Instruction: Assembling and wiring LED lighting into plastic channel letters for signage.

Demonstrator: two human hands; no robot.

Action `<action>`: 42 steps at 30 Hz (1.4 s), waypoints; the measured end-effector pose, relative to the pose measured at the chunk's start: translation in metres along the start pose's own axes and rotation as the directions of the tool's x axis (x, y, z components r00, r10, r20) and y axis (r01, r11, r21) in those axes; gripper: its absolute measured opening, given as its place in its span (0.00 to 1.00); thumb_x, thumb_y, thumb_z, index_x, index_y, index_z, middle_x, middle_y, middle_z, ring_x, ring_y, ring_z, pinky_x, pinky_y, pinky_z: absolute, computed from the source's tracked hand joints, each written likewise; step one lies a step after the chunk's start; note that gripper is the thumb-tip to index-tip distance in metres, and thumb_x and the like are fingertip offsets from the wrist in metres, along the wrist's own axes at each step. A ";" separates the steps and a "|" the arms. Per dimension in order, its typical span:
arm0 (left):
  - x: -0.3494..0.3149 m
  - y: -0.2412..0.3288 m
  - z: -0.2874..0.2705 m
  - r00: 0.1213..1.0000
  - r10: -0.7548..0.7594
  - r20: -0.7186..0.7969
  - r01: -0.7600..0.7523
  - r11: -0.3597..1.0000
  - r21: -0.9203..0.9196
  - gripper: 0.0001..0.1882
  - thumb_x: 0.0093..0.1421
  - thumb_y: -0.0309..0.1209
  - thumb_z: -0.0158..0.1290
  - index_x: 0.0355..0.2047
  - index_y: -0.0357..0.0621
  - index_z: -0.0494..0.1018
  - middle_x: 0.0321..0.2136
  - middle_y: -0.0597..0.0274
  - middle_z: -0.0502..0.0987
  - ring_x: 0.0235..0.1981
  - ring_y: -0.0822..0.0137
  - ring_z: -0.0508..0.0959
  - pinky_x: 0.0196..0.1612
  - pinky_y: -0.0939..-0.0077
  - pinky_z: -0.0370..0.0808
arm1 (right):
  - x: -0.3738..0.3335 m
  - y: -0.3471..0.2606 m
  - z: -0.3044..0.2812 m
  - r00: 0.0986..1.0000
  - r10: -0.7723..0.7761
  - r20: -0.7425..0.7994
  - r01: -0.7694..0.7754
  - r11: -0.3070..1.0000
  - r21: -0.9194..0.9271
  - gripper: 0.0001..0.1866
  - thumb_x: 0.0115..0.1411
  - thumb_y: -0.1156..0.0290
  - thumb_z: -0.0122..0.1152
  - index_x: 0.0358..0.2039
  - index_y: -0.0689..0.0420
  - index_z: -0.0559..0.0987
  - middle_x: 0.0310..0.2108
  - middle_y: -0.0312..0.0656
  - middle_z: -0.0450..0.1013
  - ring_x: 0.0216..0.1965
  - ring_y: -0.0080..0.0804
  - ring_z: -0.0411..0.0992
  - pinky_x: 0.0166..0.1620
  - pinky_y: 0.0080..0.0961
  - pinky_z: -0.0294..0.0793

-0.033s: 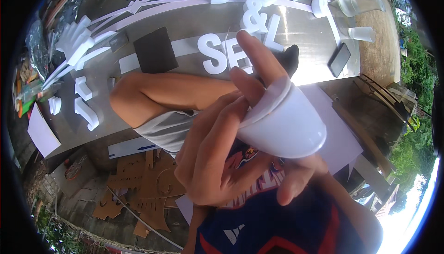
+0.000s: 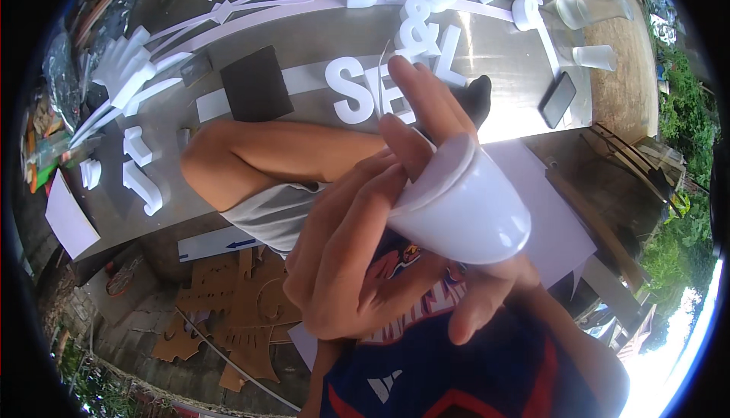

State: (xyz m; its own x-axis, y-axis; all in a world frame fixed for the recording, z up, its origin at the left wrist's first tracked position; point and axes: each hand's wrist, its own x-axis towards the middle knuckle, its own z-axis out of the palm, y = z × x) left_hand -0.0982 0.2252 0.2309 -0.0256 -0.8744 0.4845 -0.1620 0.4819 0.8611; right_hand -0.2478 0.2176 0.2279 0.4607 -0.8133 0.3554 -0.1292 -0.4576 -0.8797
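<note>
A glossy white rounded piece (image 2: 471, 209) with a raised rim is held up close in front of my chest. My left hand (image 2: 342, 258) is closed on its left side, fingers bent at the rim. My right hand (image 2: 494, 296) comes from the right behind the piece, its palm hidden, the thumb below it. Two long fingers show above the rim, seemingly the right hand's. A thin pale curved strand (image 2: 381, 76) stands by their tips; whether they grip it I cannot tell.
Several white block letters (image 2: 350, 87) stand on the grey table beyond my bent leg (image 2: 289, 148). A white hand-shaped cutout (image 2: 125, 68), a dark square sheet (image 2: 256, 83), a phone (image 2: 559, 100) and two glasses (image 2: 595, 57) lie or stand around them. Brown cut-out boards (image 2: 251, 296) lie below left.
The white piece has shifted slightly left and tilted a little, with both hands moving along. The thin strand by the fingertips shows more plainly.
</note>
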 end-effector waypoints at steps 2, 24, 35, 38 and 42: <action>-0.002 0.004 -0.006 0.999 -0.050 0.002 0.050 0.998 -0.036 0.27 0.40 0.25 0.67 0.41 0.26 0.72 0.35 0.40 0.77 0.39 0.45 0.80 0.39 0.62 0.80 | 0.000 -0.002 -0.008 0.996 -0.002 0.089 0.020 0.979 -0.205 0.64 0.36 0.25 0.59 0.63 0.61 0.58 0.64 0.66 0.43 0.65 0.59 0.44 0.62 0.48 0.48; 0.009 -0.022 0.012 0.985 0.128 0.116 -0.113 0.984 -0.134 0.24 0.42 0.29 0.67 0.38 0.30 0.74 0.35 0.44 0.78 0.40 0.47 0.80 0.43 0.59 0.78 | 0.015 0.018 -0.032 0.937 -0.167 -0.308 0.269 0.906 0.326 0.31 0.37 0.58 0.80 0.35 0.66 0.76 0.31 0.50 0.75 0.36 0.42 0.74 0.45 0.41 0.71; 0.034 -0.089 0.038 0.843 -0.414 0.343 0.425 0.904 0.046 0.29 0.41 0.26 0.66 0.44 0.32 0.70 0.37 0.49 0.76 0.38 0.57 0.79 0.40 0.69 0.75 | 0.021 0.095 -0.068 0.822 0.484 -0.300 -0.261 0.788 0.558 0.45 0.34 0.59 0.80 0.49 0.70 0.70 0.48 0.56 0.70 0.49 0.44 0.71 0.54 0.39 0.66; 0.044 -0.123 0.049 0.702 -0.668 0.245 0.710 0.637 -0.299 0.29 0.44 0.26 0.65 0.46 0.28 0.69 0.39 0.53 0.76 0.40 0.63 0.77 0.47 0.70 0.72 | 0.021 0.127 -0.084 0.737 0.464 -0.491 -0.220 0.852 0.475 0.36 0.44 0.66 0.74 0.52 0.66 0.70 0.48 0.49 0.71 0.51 0.37 0.69 0.56 0.34 0.65; 0.086 -0.182 0.038 0.704 -0.705 0.084 0.689 0.650 -0.321 0.33 0.47 0.33 0.63 0.51 0.28 0.66 0.42 0.52 0.74 0.42 0.62 0.76 0.49 0.68 0.70 | 0.008 0.161 -0.122 0.554 0.539 -0.634 -0.315 0.841 0.439 0.17 0.55 0.72 0.63 0.41 0.69 0.75 0.39 0.48 0.74 0.44 0.35 0.72 0.51 0.32 0.68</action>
State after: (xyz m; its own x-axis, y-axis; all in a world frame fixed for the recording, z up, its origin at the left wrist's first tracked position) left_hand -0.1082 0.0600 0.1104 0.0137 -0.9602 -0.2790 0.1941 -0.2712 0.9428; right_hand -0.3720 0.0934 0.1273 -0.3716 -0.9252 -0.0769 0.1319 0.0294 -0.9908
